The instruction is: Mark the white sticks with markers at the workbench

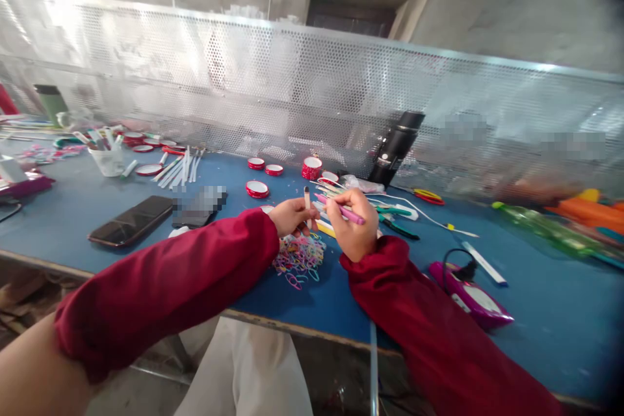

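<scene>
My left hand [291, 216] is closed around a short white stick with a dark tip [307, 198], which stands nearly upright. My right hand [358, 224] grips a slim pink pen-shaped tool [351, 214], its narrow end aimed left toward the stick. A small gap separates the two hands. Below them on the blue table lies a tangled heap of small colourful rubber bands [299, 261]. Thin sticks and a yellow strip [325, 228] lie behind and between the hands, partly hidden.
Red-rimmed rolls [257, 189] stand behind the hands. On the left are two phones [131, 221] and a cup of white sticks [106, 161]. To the right lie green-handled pliers [400, 227], a purple box with a cable [472, 299] and a black flask [396, 151] against the mesh screen [273, 78].
</scene>
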`<state>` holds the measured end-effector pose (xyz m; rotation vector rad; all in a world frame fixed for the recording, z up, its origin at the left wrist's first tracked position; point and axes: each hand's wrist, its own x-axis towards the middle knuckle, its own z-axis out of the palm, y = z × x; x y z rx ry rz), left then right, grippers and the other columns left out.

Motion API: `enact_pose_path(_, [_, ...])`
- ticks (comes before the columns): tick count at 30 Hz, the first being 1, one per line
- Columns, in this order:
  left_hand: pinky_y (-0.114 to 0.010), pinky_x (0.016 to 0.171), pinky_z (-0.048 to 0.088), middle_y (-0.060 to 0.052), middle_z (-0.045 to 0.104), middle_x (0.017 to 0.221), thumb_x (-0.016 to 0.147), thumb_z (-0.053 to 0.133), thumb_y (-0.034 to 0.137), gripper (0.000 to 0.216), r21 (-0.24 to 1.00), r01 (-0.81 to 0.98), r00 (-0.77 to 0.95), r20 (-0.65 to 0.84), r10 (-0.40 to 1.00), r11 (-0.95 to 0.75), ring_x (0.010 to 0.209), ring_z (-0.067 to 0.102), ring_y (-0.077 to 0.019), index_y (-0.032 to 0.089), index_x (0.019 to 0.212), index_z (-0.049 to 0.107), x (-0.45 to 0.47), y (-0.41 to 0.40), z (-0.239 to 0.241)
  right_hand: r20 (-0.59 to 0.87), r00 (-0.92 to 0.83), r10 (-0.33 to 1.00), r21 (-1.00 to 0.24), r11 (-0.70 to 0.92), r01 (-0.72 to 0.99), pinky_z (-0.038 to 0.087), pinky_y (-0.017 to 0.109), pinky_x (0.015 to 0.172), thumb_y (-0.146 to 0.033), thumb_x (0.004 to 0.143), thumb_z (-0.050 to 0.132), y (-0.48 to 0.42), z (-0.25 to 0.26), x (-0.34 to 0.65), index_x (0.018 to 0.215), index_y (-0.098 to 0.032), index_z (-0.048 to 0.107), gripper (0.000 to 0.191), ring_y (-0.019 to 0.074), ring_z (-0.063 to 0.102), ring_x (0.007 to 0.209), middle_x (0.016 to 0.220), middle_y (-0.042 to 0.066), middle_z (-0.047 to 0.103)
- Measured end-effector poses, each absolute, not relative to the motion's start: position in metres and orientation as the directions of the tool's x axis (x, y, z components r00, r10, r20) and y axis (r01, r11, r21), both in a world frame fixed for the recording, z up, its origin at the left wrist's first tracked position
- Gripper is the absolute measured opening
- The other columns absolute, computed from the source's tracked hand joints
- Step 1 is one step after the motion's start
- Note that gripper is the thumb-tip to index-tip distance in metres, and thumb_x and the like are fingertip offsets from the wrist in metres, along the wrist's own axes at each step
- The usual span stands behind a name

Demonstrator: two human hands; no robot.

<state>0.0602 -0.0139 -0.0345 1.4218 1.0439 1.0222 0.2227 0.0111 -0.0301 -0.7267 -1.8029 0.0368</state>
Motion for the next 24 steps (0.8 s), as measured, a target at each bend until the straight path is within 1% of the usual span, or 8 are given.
enact_pose_path(5, [-0.014,0.039,0.035,0.000,0.062,0.068,0.089,0.051,0.026,0.013,0.996,0.053,0.265,0.060,0.962,-0.077,0.045,0.054,-0.0048,0.014,0.084,0.052,0.0607,-0.0122,-0.0336,0.856,-0.177,0.486,-0.367,0.812,0.455,0.047,0.032,0.066,-0.026,0.079,0.060,0.0122,-0.0297,0.2220,0.076,-0.022,0.056,0.007,0.0187,0.060,0.070,0.071,0.001,0.063])
enact_pose_path(8, [-0.013,0.039,0.035,0.000,0.062,0.067,0.089,0.050,0.026,0.013,0.996,0.045,0.267,0.061,0.962,-0.075,0.044,0.053,-0.0042,0.014,0.084,0.052,0.0613,-0.0129,-0.0322,0.850,-0.207,0.484,-0.359,0.821,0.444,0.048,0.033,0.067,-0.025,0.081,0.058,0.0112,-0.0283,0.2223,0.080,-0.022,0.059,0.003,0.0186,0.061,0.070,0.073,0.001,0.065])
enact_pose_path(12, [-0.015,0.039,0.034,0.000,0.062,0.065,0.088,0.051,0.023,0.012,0.998,0.025,0.249,0.044,0.968,-0.051,0.042,0.052,-0.0048,0.013,0.082,0.053,0.0617,-0.0136,-0.0314,0.846,-0.245,0.473,-0.345,0.837,0.425,0.049,0.033,0.071,-0.024,0.083,0.057,0.0090,-0.0263,0.2221,0.087,-0.023,0.063,0.007,0.0189,0.063,0.076,0.082,0.002,0.068])
enact_pose_path(17, [-0.015,0.039,0.034,0.000,0.062,0.064,0.087,0.054,0.026,0.016,0.999,0.006,0.241,0.038,0.970,-0.041,0.043,0.053,-0.0051,0.013,0.078,0.053,0.0615,-0.0129,-0.0324,0.850,-0.239,0.470,-0.349,0.840,0.415,0.050,0.035,0.074,-0.025,0.081,0.060,0.0067,-0.0266,0.2223,0.092,-0.024,0.063,0.011,0.0205,0.063,0.080,0.088,0.003,0.069])
enact_pose_path(20, [-0.015,0.038,0.034,0.001,0.061,0.062,0.087,0.053,0.025,0.015,1.000,0.011,0.242,0.022,0.970,-0.025,0.042,0.053,-0.0049,0.013,0.078,0.054,0.0615,-0.0123,-0.0327,0.842,-0.227,0.490,-0.374,0.833,0.408,0.051,0.036,0.074,-0.024,0.080,0.059,0.0056,-0.0278,0.2222,0.091,-0.023,0.062,0.011,0.0205,0.063,0.080,0.086,0.003,0.069])
enact_pose_path(24, [-0.015,0.037,0.034,0.000,0.062,0.062,0.088,0.050,0.022,0.015,1.000,0.021,0.228,0.004,0.974,-0.009,0.042,0.053,-0.0053,0.013,0.077,0.055,0.0620,-0.0119,-0.0327,0.840,-0.193,0.507,-0.401,0.820,0.409,0.050,0.035,0.071,-0.025,0.080,0.059,0.0041,-0.0285,0.2208,0.085,-0.022,0.058,0.006,0.0203,0.063,0.076,0.077,0.003,0.066])
